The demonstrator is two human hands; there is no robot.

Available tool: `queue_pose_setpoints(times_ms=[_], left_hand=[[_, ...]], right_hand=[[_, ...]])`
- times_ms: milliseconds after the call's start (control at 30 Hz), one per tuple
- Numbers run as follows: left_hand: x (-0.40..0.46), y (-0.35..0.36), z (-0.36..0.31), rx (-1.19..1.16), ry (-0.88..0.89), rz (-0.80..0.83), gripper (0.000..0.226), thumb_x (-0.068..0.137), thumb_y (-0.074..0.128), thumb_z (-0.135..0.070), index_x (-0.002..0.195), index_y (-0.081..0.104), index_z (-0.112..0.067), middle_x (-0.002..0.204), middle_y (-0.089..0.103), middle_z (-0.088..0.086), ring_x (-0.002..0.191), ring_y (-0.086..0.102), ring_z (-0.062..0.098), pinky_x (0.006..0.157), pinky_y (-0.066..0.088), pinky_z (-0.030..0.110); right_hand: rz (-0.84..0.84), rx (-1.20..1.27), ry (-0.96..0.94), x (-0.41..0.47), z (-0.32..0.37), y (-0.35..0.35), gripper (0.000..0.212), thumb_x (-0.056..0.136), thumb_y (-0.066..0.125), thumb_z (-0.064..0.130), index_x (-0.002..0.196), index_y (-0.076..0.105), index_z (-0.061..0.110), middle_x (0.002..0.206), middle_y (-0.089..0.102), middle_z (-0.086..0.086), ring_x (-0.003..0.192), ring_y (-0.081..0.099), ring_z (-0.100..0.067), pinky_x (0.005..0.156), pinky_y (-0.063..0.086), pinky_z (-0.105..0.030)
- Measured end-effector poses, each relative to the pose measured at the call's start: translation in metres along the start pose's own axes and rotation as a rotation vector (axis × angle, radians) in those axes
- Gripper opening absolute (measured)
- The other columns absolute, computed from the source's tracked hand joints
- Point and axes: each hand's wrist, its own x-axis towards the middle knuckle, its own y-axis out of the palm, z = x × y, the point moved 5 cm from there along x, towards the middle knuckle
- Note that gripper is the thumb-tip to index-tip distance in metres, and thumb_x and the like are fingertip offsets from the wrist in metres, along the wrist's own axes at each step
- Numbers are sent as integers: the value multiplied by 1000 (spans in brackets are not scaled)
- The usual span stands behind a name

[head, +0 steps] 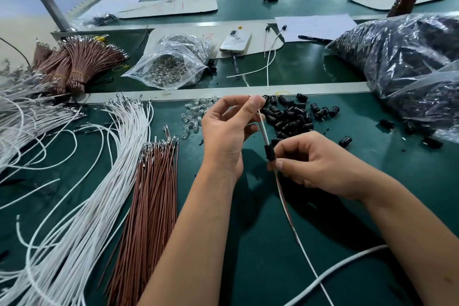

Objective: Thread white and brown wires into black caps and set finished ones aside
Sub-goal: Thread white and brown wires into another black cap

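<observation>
Wires [263, 131], white and brown together, run taut from your left hand [227, 131], which pinches their terminal ends up high, so the black cap [270, 152] can slide along; your right hand [313, 164] closes fingertips on that cap mid-wire, above the green table [248, 243], loose caps [290, 117] just beyond.

Black cap [270, 153] sits threaded on white and brown wires [263, 131].

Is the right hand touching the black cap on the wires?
Touching. The head view shows the right hand pinching the wires with its fingertips against the bottom of the cap.
</observation>
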Motion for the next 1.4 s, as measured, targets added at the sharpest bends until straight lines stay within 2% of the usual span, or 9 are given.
queue_pose_setpoints(times_ms=[133,333,500,633,800,900,1067,1233,1400], left_hand=[[1,-2,-1,9,11,-13,21,78,83,-9,68,70,-22,76,71,4,62,62,13,59,50,24],[1,-1,0,18,37,7,20,75,84,-8,68,70,-21,72,71,2,60,62,13,56,50,23],[1,1,1,38,31,37,19,74,83,-7,71,67,-17,70,69,4,58,60,15,56,50,25],[-1,9,8,88,22,79,22,77,81,-3,69,67,-17,69,67,7,58,59,17,57,52,28],[-3,11,16,138,-22,90,19,79,82,-8,73,67,-18,77,69,9,66,60,18,69,49,34],[-4,14,17,157,-47,133,15,79,81,-14,76,66,-17,84,70,11,68,64,16,65,51,29],[-7,20,21,199,-148,311,21,74,80,-30,83,69,-15,86,73,9,73,68,19,63,55,24],[-16,27,28,388,-197,510,25,73,85,-12,93,69,-10,81,73,7,71,69,19,68,59,29],[-17,30,31,323,-202,489,18,77,79,0,87,68,-10,84,74,15,70,70,20,65,58,27]], right_hand=[[5,-21,2,1,0,2,15,99,62,22,90,73,17,58,53,3,51,45,-11,47,39,-22],[18,-7,4,1,-3,1,16,101,63,12,90,74,18,58,54,4,49,45,-8,45,38,-19],[-49,253,-18,2,1,-4,22,89,68,6,109,74,14,75,65,0,53,50,-7,37,32,-17],[-319,275,-45,4,-1,-11,21,92,76,32,92,75,11,73,67,-8,53,50,-11,37,32,-19],[-382,237,-62,3,-2,-13,18,97,72,20,82,73,11,63,57,-14,49,45,-16,40,31,-21],[-393,291,-82,3,1,-14,21,99,70,21,80,71,12,59,54,-7,45,42,-11,39,31,-19],[-576,380,-101,2,0,-27,24,100,68,18,76,70,16,54,52,-1,44,40,-10,39,31,-18],[-710,465,-141,-3,0,-41,23,102,64,11,80,65,5,54,53,-3,39,39,-12,36,34,-20],[-646,512,-143,-2,-1,-38,22,102,64,15,82,68,7,59,57,-2,43,44,-10,37,37,-18]])
